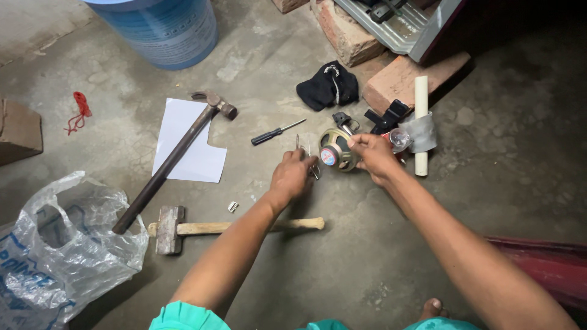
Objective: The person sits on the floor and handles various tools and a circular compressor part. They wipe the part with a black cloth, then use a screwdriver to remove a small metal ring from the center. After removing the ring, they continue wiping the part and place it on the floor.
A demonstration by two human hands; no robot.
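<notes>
My right hand [374,157] grips a small round loudspeaker [335,149] with a brassy frame, holding it on its edge just above the concrete floor. My left hand [292,175] pinches thin wires [304,146] that run to the speaker's left side. A black-handled screwdriver [274,133] lies on the floor just beyond my left hand. Behind the speaker sits a small black clip-like part [343,119]. A clear bulb [400,139] taped to a white pipe [421,125] lies right of my right hand.
A claw hammer [171,160] rests across a white sheet of paper [194,150], and a wooden-handled mallet [202,228] lies below it. A plastic bag [55,256] is at lower left, a blue barrel [162,27] at top, with bricks [403,76] and a black cloth [328,85].
</notes>
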